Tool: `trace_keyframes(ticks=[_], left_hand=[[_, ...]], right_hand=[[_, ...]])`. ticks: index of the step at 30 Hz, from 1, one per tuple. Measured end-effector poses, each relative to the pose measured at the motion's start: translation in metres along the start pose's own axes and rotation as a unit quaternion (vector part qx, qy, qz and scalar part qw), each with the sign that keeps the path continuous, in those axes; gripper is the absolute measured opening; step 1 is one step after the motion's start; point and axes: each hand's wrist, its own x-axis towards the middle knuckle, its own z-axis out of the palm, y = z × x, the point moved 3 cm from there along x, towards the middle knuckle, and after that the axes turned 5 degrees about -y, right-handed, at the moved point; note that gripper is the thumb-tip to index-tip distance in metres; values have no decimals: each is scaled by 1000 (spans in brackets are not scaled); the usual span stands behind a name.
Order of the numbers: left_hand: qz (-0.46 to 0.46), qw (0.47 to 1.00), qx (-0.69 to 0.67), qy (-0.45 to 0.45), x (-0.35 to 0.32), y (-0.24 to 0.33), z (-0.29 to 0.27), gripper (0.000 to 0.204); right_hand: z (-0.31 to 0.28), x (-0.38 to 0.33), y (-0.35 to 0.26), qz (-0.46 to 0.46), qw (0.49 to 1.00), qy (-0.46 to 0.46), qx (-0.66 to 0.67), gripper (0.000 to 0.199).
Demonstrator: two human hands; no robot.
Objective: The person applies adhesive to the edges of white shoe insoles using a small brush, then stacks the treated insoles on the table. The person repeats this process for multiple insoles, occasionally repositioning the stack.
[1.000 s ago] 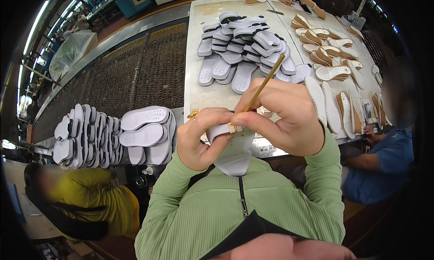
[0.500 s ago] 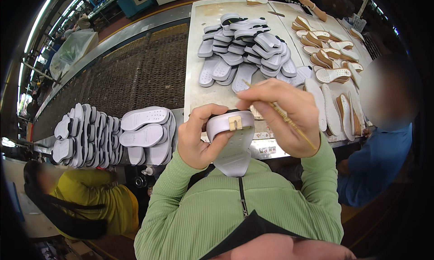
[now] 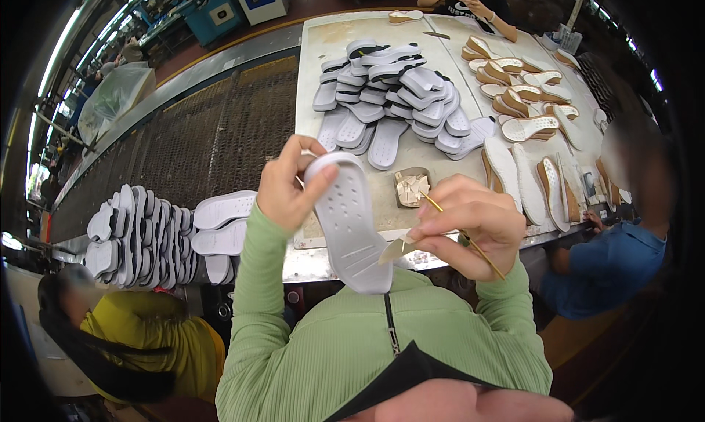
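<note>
By the table (image 3: 444, 172), left fingers (image 3: 316, 187) pinch a sole (image 3: 346, 227); right fingers (image 3: 470, 215), a stick (image 3: 482, 254) and, now, beige scrap (image 3: 395, 251).

The sole (image 3: 345, 220) shows a smooth, matt, foam-like plastic face; the stick (image 3: 485, 256) carries a glossy, golden, metal-like finish, and the slip (image 3: 396, 251) appears thin, matt and papery. The top (image 3: 323, 348) is ribbed, matt cloth. The desk (image 3: 316, 48) presents a smooth, stained surface, the mesh (image 3: 242, 121) a dark, rough one.

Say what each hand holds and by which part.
The left hand holds a grey sole by its far end; the right hand holds a beige scrap by one edge and a yellow stick near its middle.
</note>
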Motion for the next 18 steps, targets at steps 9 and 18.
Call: trace_keyframes(ticks=[9, 18], left_hand=[[16, 994, -103, 37, 93, -16, -12, 37], [106, 965, -204, 124, 187, 4, -1, 65]], right_hand=[[-21, -20, 1, 20, 998, 55, -20, 21], [-23, -26, -3, 14, 997, 78, -20, 21]])
